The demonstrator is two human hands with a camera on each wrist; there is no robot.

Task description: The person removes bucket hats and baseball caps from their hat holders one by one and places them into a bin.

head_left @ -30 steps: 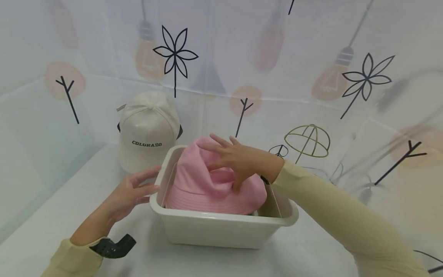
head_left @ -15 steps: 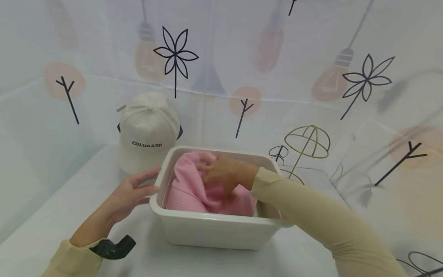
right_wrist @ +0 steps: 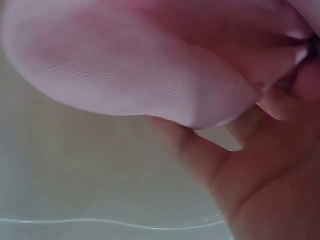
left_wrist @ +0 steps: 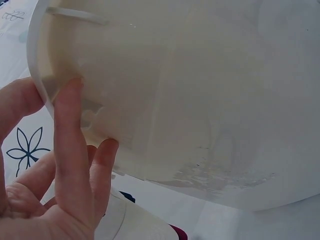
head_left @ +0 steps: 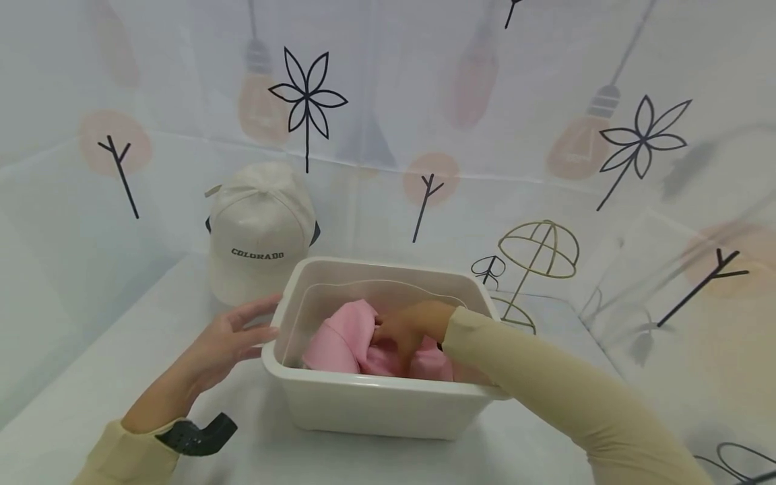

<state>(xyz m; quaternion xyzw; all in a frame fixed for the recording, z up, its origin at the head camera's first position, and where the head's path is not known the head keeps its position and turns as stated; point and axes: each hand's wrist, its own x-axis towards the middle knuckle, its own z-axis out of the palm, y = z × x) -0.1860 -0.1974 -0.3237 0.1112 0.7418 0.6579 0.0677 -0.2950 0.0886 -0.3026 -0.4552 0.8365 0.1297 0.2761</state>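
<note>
head view: even, muted light; soft shadows around the tub (head_left: 376, 407). left wrist: hazy, small glints. right wrist: dim; pink fabric (right_wrist: 115, 75) softly blurred.

Both sleeves (head_left: 545, 377) are long and beige, and a curved black device (head_left: 197, 436) sits at the left cuff (head_left: 136, 444).

- We face a creased white backdrop (head_left: 394, 54), curving from 9 o'clock through 12 to 3.
- At 11 o'clock we see a black-outlined flower (head_left: 306, 96); a similar bloom (head_left: 643, 139) leans at 2.
- Near 10 o'clock, we find a peach disc (head_left: 116, 131) behind a black twig (head_left: 124, 176).
- Toward 6 o'clock, we see a white tabletop (head_left: 339, 465) under soft light, faintly shadowed.
</note>
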